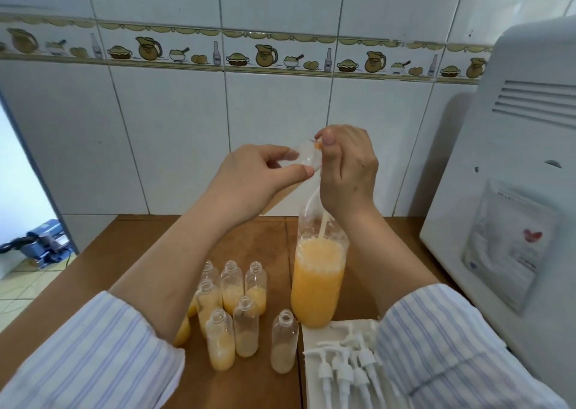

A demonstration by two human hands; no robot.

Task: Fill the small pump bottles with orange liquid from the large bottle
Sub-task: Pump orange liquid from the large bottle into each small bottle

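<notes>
striped sleeves (103, 355) fill the bottom corners, and just past them a row of white pump heads (346, 368) lies on a white tray (311, 387) at the near right of the bench (124, 253). beside the tray, to its left, the small pump bottles (237, 309) stand upright in a loose cluster, necks open, each only partly filled with orange liquid. the large bottle (318, 281) stands upright just behind the tray's far corner, about half full, with a white tube (322, 224) rising out of its mouth. both hands are raised above that mouth: the right hand (349, 172) is closed round the top of the tube, thumb pressing on what looks like a pump top, and the left hand (258, 175) pinches one small clear bottle (308, 157) between thumb and fingers, tipped on its side with its long axis pointing right toward the right thumb. a dab of orange shows where they meet, so liquid is probably being dispensed into it. the cluster lies below and nearer the left hand, which looks best placed to set this bottle down. open bench lies left of the cluster; a white appliance (514, 190) crowds the right side and the tiled wall (280, 112) closes the back.
</notes>
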